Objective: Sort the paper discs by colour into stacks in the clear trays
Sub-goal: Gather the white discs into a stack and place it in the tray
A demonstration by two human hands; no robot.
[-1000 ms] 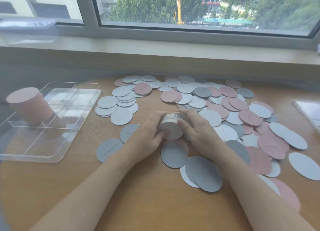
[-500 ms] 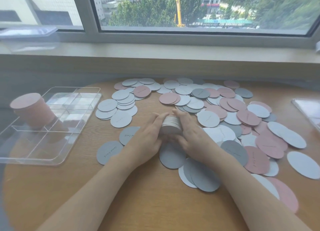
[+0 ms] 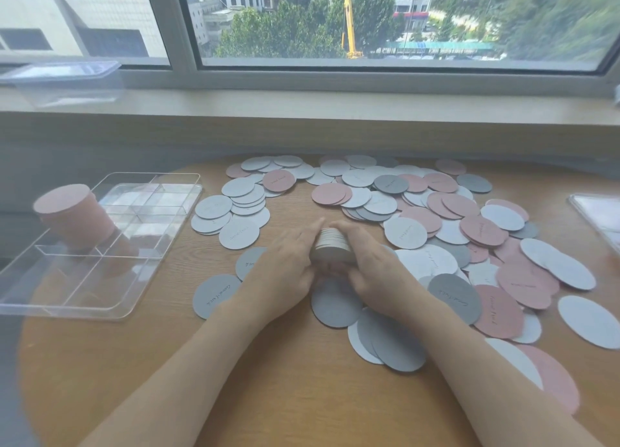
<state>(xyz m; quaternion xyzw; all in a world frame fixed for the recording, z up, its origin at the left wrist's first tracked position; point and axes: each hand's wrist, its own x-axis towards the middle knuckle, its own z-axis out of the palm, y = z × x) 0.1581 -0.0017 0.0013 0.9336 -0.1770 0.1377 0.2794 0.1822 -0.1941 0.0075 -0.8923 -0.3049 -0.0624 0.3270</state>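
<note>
Stack in hand: a thick stack of pale paper discs [image 3: 332,248] is held on edge just above the bench, near its middle; the layered rims show as fine, slightly uneven ridges
Left hand: the left hand [image 3: 289,268] is curled against the left side of the stack, fingers wrapped round it
Right hand: the right hand [image 3: 370,268] is curled against the right side, so the stack is gripped between both hands
Loose discs: flat, matte card circles [image 3: 416,211] in pink, light grey-white and dark grey are spread overlapping across the right and far part of the bench; faint handwriting is seen on several, too small to be read
Near discs: a dark grey disc [image 3: 335,304] lies flat directly under the hands, partly covered by them, with further grey and white discs overlapped towards the near edge
Pale group: a looser cluster of light discs [image 3: 235,211] is laid left of the hands, between them and the tray
Clear tray: a rectangular transparent plastic tray [image 3: 141,279] with thin inner dividers sits at the left of the bench
Pink stack: a tall cylindrical stack of pink discs [image 3: 72,216] stands in the tray's far left compartment
Bench: a smooth wood-grain bench [image 3: 268,396] with a rounded outline carries everything
Beyond: a clear lidded box [image 3: 63,82] rests on the windowsill, under the window
</note>
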